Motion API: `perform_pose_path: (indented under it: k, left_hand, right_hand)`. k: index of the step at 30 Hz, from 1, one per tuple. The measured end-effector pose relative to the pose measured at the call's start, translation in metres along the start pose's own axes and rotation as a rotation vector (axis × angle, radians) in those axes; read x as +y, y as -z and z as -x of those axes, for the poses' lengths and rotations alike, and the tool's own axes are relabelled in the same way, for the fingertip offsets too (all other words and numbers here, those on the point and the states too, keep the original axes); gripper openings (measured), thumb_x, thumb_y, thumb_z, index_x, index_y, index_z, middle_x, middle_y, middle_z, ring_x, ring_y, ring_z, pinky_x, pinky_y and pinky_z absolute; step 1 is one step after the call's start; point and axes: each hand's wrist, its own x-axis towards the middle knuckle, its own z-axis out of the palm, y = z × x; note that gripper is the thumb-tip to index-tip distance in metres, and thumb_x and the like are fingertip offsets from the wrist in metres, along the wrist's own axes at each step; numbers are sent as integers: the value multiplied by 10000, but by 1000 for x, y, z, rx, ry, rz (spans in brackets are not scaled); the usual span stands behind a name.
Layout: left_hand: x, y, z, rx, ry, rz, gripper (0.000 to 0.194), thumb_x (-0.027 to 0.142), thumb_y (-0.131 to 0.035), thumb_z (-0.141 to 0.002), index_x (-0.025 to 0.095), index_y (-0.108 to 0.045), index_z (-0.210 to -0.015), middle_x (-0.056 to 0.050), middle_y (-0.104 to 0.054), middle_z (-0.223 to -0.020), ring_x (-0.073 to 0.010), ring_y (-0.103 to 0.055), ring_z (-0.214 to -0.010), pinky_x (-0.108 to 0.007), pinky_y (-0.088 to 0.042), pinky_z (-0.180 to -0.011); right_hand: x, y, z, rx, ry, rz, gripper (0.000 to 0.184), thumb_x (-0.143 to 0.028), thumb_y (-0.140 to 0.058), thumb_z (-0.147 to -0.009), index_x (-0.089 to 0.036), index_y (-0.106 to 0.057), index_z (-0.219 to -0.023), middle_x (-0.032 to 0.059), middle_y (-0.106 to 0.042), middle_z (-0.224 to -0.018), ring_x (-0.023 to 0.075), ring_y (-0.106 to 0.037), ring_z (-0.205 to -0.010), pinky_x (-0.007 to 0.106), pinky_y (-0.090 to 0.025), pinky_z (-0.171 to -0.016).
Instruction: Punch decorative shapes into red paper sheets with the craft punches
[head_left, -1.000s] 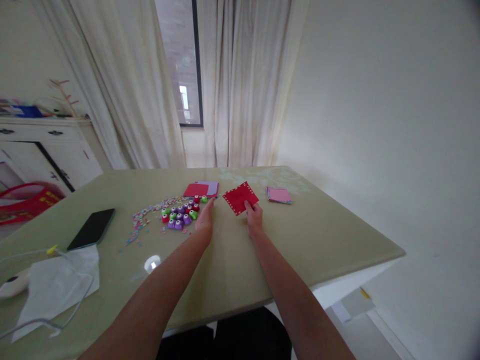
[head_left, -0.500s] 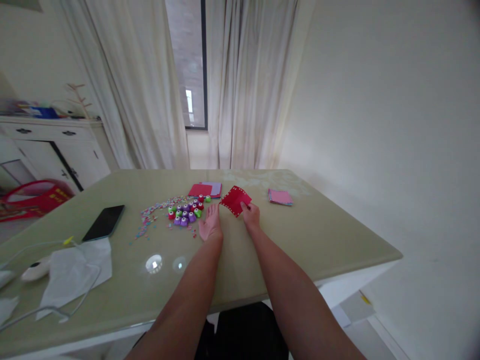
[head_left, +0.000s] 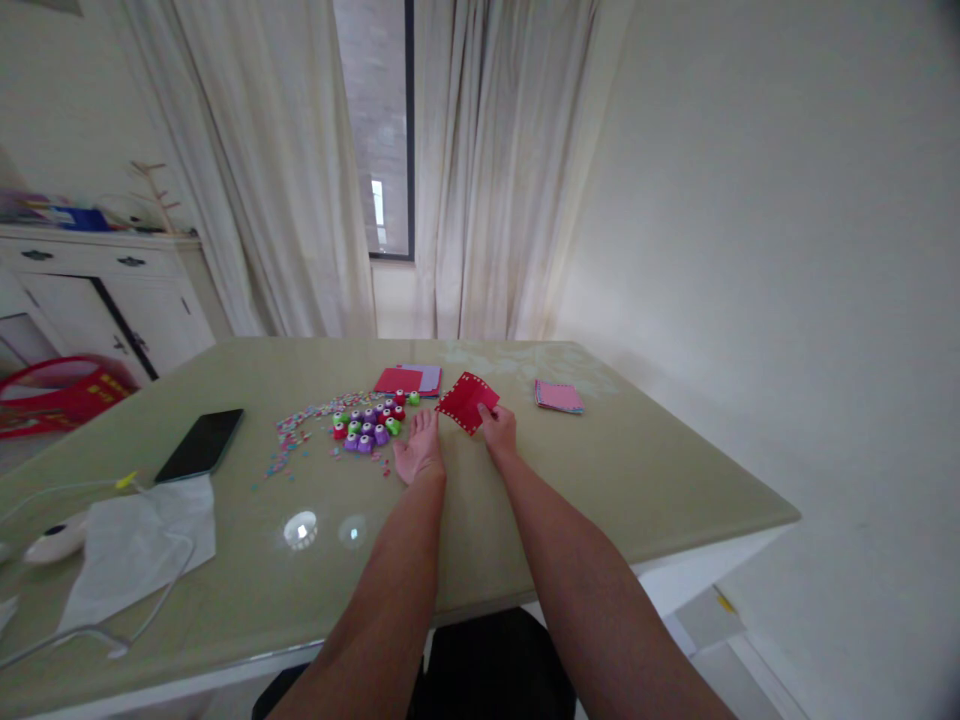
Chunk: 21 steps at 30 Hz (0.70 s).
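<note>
A red paper square (head_left: 466, 402), with rows of small punched holes along its edges, is pinched at its right corner by my right hand (head_left: 498, 430). My left hand (head_left: 420, 447) lies open, palm up with its fingers spread, just left of the paper's lower left side. Whether its fingertips touch the paper I cannot tell. Beside the left hand stands a cluster of small red, green and purple craft punches (head_left: 367, 425), each with a white round top. Tiny coloured paper bits (head_left: 289, 432) are scattered around and behind them.
Red and lilac paper sheets (head_left: 399, 381) lie behind the punches. A stack of pink paper squares (head_left: 559, 396) sits to the right. On the left are a dark phone (head_left: 201, 445), a white tissue (head_left: 142, 550), a white cable and a white mouse-shaped object (head_left: 56, 540).
The view has shifted slightly, so things on the left appear a little further left. My right hand still holds the red paper, and my left hand stays open beside it.
</note>
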Motion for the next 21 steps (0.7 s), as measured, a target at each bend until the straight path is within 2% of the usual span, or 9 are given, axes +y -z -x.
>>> perform_pose_path:
  k: [7, 12, 18, 21]
  left_hand:
    - [3, -1, 0, -3, 11, 83, 433, 396, -706, -1015, 187, -634, -1387, -125, -660, -1390, -286, -692, -1169, -513, -616, -959]
    - [2, -2, 0, -5, 16, 111, 448, 398, -705, -1014, 191, -626, -1404, -130, -644, -1423, -299, -677, -1208, -534, -601, -990]
    - [2, -1, 1, -26, -3, 79, 484, 409, -704, -1011, 197, -608, -1436, -137, -613, -1476, -322, -648, -1270, -572, -572, -1037]
    - [3, 1, 1, -30, -17, 27, 462, 405, -706, -1012, 192, -621, -1413, -133, -638, -1433, -306, -672, -1220, -544, -598, -996]
  right_hand:
    - [6, -3, -3, -17, 6, 5, 369, -467, -674, -908, -175, -717, -686, 20, -686, -628, 158, -554, -570, 274, -404, -588]
    - [7, -3, -3, -24, 15, 5, 345, -458, -671, -903, -171, -737, -724, 18, -687, -640, 166, -567, -588, 283, -422, -614]
    - [4, -2, -2, 12, 17, 7, 416, -482, -646, -861, -190, -655, -565, 8, -592, -528, 165, -491, -545, 280, -335, -556]
    - [4, -2, -1, 32, 20, 2, 429, -494, -642, -850, -193, -629, -544, -1, -564, -513, 159, -467, -540, 280, -317, -552]
